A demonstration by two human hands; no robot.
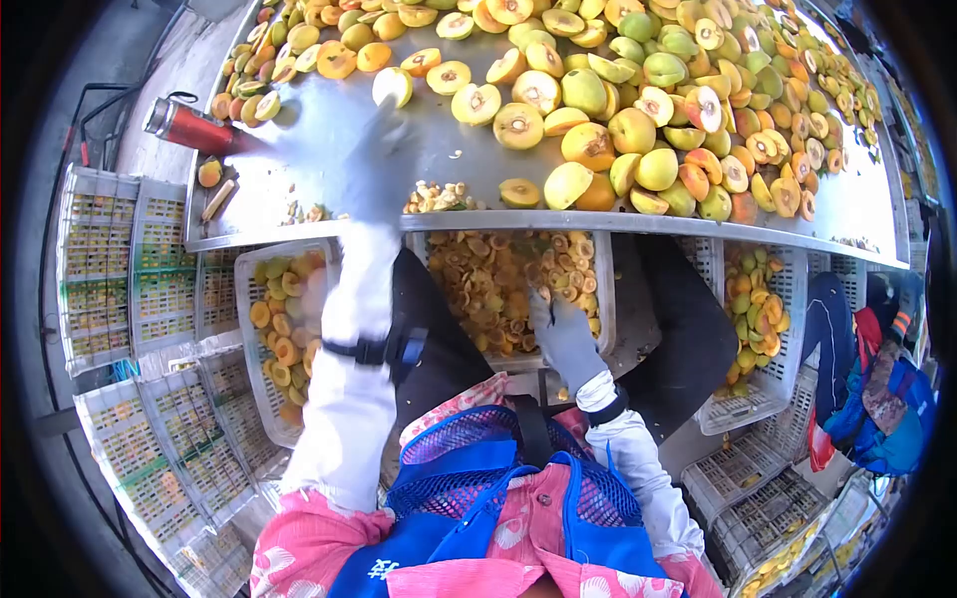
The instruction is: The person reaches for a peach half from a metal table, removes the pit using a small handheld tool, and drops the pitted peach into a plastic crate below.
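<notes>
My left hand (pixel 384 164), in a grey glove, is smeared by motion over the metal table; its fingers cannot be made out. Just beyond its fingertips lies a pale cut fruit half (pixel 393 88). My right hand (pixel 566 339), also gloved in grey, is low between my knees, over a crate (pixel 604 269) of brownish-yellow fruit pieces (pixel 498 284). Its fingers look curled round something small and dark that I cannot make out. Peach-like fruits (pixel 583 92), whole and halved, green-yellow to orange, are heaped across the table, some halves showing their stones.
A raised metal rim (pixel 658 225) edges the table (pixel 299 184). On it lie small pale scraps (pixel 439 196) and a red flask (pixel 194 127). Crates of fruit (pixel 284 309) (pixel 755 309) stand either side of my legs. Plastic crates (pixel 130 269) line the left. A person's blue clothing (pixel 892 409) shows at right.
</notes>
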